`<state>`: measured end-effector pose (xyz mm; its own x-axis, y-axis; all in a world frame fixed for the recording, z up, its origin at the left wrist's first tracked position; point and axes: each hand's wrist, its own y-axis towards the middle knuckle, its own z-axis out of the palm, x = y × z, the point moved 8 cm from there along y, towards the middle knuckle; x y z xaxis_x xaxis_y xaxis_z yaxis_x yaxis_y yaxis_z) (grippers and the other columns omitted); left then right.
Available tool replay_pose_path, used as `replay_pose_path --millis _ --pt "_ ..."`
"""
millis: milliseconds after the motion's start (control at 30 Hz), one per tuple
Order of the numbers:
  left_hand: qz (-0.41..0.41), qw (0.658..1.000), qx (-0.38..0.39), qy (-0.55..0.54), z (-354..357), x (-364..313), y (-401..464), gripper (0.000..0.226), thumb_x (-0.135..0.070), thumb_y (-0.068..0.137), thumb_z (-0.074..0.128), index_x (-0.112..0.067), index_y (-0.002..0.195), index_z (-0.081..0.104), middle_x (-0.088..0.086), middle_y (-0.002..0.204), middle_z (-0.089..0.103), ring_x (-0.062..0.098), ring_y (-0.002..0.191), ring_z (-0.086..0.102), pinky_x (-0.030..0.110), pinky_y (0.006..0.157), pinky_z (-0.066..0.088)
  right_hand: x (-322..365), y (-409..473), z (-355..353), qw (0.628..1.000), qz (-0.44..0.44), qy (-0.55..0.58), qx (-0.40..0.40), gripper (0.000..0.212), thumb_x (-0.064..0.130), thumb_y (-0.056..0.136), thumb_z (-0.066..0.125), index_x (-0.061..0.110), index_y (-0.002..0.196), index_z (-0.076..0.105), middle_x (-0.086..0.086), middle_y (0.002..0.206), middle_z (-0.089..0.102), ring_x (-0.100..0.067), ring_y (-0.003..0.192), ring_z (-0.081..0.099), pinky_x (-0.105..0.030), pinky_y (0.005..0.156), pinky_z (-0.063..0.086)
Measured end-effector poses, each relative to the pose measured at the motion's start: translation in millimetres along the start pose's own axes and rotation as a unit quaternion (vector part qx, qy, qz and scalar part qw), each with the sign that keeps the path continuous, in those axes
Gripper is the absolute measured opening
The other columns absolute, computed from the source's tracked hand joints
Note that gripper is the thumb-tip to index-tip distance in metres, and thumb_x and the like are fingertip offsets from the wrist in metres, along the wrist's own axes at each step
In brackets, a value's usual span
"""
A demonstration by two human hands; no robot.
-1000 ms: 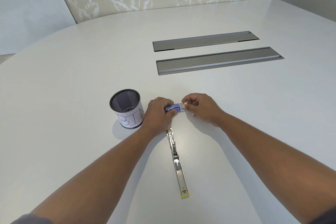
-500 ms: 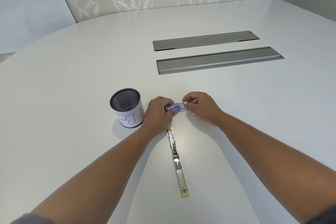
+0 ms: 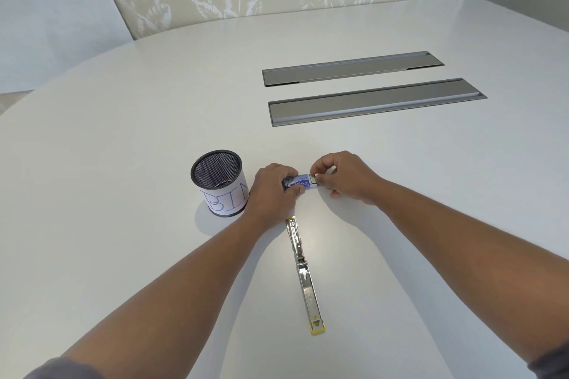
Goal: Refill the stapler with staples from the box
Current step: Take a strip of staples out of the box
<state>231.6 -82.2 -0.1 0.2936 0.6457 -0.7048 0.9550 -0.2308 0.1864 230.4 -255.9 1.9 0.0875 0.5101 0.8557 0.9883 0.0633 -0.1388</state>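
Head view, frame centre: the left hand [image 3: 272,191] grips the small blue-and-white cardboard staple box [image 3: 300,183], the right hand [image 3: 345,177] pinches its end, and the long chrome stapler [image 3: 303,271] lies flat and untouched on the table below them (no staples visibly out, so loading looks wholly ahead).

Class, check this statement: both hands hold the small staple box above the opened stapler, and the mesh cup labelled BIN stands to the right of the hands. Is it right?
Not quite. In the head view the mesh cup stands to the left of the hands, beside the left hand. The rest holds: the left hand and right hand hold the staple box beyond the opened stapler.
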Motion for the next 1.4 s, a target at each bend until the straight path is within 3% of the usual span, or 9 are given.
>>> replay_pose_path --millis 333,500,633,800,1067,1200,1333,1400 --pt "-0.002 1.000 0.002 -0.002 0 0 -1 0.026 -0.023 0.084 0.077 -0.019 0.110 0.072 -0.009 0.099 0.060 0.020 0.105 0.054 0.025 0.084 0.037 12 5 0 0.996 -0.008 -0.081 0.031 0.010 0.011 0.089 0.071 0.019 0.085 0.075 -0.002 0.081 0.069 -0.016 0.061 0.062 -0.022 0.053 0.055" --pt "0.000 1.000 0.001 -0.002 0 -1 0 0.026 -0.023 0.084 0.077 -0.019 0.109 0.073 -0.010 0.098 0.059 0.020 0.104 0.054 0.026 0.084 0.038 16 4 -2 0.994 -0.010 -0.107 0.037 0.010 0.009 0.091 0.070 0.017 0.092 0.075 0.001 0.089 0.067 -0.014 0.058 0.060 -0.018 0.052 0.052" --pt "0.001 1.000 0.001 -0.006 0 0 1 0.026 -0.022 0.083 0.078 -0.019 0.109 0.073 -0.009 0.098 0.059 0.019 0.102 0.054 0.023 0.081 0.036 24 5 -2 0.985 -0.022 -0.162 0.056 0.009 0.011 0.091 0.070 0.016 0.096 0.075 0.001 0.096 0.068 -0.017 0.060 0.065 -0.024 0.056 0.057" --pt "0.001 1.000 -0.001 -0.005 1 0 0 0.025 -0.023 0.083 0.077 -0.020 0.108 0.072 -0.009 0.097 0.059 0.018 0.101 0.053 0.022 0.080 0.034 33 9 1 0.969 -0.029 -0.234 0.080 0.002 0.016 0.092 0.070 0.017 0.091 0.071 0.003 0.098 0.068 -0.017 0.060 0.070 -0.017 0.049 0.046" --pt "0.001 1.000 -0.002 -0.005 0 1 0 0.026 -0.023 0.083 0.077 -0.020 0.109 0.072 -0.011 0.097 0.059 0.019 0.102 0.053 0.025 0.083 0.037 33 9 3 0.970 -0.020 -0.228 0.087 0.008 0.016 0.093 0.069 0.020 0.089 0.064 0.000 0.107 0.064 -0.018 0.064 0.071 -0.019 0.050 0.049" --pt "-0.002 1.000 -0.003 -0.008 0 2 1 0.026 -0.024 0.084 0.077 -0.020 0.109 0.072 -0.011 0.097 0.058 0.017 0.103 0.052 0.024 0.082 0.035 34 10 2 0.975 -0.025 -0.212 0.062 0.012 0.014 0.093 0.067 0.022 0.084 0.063 0.004 0.094 0.062 -0.014 0.061 0.066 -0.014 0.041 0.042" --pt "-0.004 1.000 -0.004 -0.008 0 1 1 0.026 -0.023 0.083 0.077 -0.020 0.109 0.072 -0.010 0.098 0.059 0.017 0.102 0.052 0.025 0.083 0.037 38 8 0 0.971 -0.052 -0.228 0.041 0.008 0.018 0.090 0.070 0.021 0.083 0.068 0.008 0.092 0.060 -0.016 0.080 0.060 -0.023 0.058 0.039" --pt "-0.004 1.000 -0.003 -0.008 0 1 1 0.027 -0.023 0.083 0.077 -0.019 0.109 0.073 -0.010 0.099 0.059 0.017 0.101 0.052 0.023 0.082 0.037 38 6 -1 0.974 -0.056 -0.213 0.044 0.006 0.018 0.090 0.071 0.019 0.084 0.070 0.011 0.084 0.061 -0.011 0.074 0.056 -0.022 0.058 0.037"
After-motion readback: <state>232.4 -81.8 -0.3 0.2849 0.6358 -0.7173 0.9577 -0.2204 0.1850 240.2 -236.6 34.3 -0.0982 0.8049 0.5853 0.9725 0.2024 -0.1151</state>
